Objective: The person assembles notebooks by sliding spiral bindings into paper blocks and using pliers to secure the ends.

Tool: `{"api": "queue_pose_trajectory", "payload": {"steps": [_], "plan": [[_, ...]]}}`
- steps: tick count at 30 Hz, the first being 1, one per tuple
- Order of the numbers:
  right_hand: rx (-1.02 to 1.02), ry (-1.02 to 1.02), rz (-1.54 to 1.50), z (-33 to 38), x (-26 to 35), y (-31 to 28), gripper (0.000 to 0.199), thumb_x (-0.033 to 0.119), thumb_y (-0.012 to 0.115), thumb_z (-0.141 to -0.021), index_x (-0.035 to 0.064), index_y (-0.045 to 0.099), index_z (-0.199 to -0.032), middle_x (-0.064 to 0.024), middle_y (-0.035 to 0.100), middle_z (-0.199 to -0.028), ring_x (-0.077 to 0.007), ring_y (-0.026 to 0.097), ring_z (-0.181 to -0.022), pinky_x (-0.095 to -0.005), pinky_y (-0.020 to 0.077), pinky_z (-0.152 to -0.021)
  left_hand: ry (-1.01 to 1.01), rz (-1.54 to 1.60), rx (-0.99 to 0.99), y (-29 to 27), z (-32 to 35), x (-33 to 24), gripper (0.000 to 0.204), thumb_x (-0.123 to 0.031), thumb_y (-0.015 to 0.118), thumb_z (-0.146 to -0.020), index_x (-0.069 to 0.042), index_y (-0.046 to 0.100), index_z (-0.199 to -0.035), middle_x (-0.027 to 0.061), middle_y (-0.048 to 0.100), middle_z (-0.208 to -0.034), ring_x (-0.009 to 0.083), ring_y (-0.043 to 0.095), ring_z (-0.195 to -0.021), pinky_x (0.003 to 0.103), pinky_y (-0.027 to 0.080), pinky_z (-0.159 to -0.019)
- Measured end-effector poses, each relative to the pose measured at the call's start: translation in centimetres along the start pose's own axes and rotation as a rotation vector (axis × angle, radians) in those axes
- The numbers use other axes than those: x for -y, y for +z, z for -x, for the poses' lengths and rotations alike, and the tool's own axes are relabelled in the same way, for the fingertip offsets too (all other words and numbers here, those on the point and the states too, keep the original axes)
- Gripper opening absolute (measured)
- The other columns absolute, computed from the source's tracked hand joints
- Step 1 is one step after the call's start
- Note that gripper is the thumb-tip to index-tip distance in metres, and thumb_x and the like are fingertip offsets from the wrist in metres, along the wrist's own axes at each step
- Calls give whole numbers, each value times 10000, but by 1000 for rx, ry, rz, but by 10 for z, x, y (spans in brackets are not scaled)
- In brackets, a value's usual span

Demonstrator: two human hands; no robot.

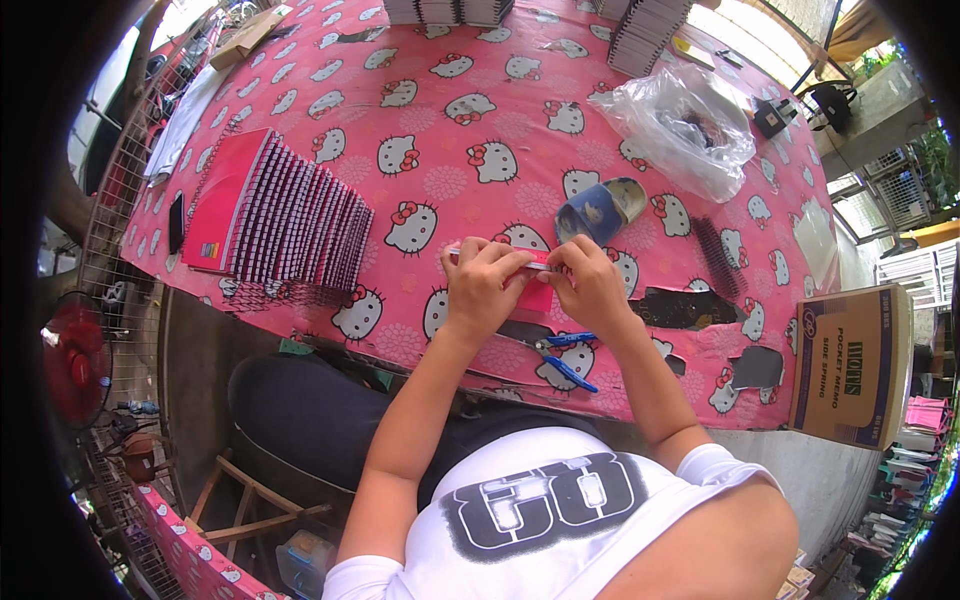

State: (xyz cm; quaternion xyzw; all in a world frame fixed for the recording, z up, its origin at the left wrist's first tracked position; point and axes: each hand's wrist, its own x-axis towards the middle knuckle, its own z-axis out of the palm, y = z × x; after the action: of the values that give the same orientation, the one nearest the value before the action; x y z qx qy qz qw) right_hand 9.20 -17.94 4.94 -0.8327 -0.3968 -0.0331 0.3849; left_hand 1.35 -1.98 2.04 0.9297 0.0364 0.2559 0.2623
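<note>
I sit at a table [440, 125] under a pink cat-print cover, a cardboard box [850, 365] off its right side. A stack of spiral notebooks [300, 225] stands to my left; a clear plastic bag [640, 120] lies ahead to the right, nearer me a blue slipper [603, 208]. My left hand [486, 285] and right hand [592, 282] meet in front of me, both pinched narrow on the edge of 1 small pink notebook [537, 296], which sits under my fingers over the table. Pliers [568, 368] with 2 blue handles lie just nearer my body, untouched. I judge this step to be fitting or straightening the binding edge; my fingers hide the detail. The next move, I think, calls for a steady left pinch while my right fingertips work along that edge.
</note>
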Motion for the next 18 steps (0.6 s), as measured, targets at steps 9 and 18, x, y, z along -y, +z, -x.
{"api": "queue_pose_trajectory", "payload": {"steps": [9,18], "plan": [[-81,-60,96,-1,-1,13,20,6,633,-804,20,621,-809,-102,587,-778,-302,597,-703,-384,479,-613,-15,-4,-32,1,0,0,154,-226,746,-742,-220,724,-894,-65,658,-872,181,549,-943,477,301,-949],[101,-193,288,-42,-137,-60,350,-18,597,-728,34,593,-1074,-149,647,-984,-322,622,-945,-410,505,-818,95,25,42,-3,-9,-5,269,-209,784,-704,-189,718,-963,-40,661,-868,193,561,-977,471,288,-1004]]}}
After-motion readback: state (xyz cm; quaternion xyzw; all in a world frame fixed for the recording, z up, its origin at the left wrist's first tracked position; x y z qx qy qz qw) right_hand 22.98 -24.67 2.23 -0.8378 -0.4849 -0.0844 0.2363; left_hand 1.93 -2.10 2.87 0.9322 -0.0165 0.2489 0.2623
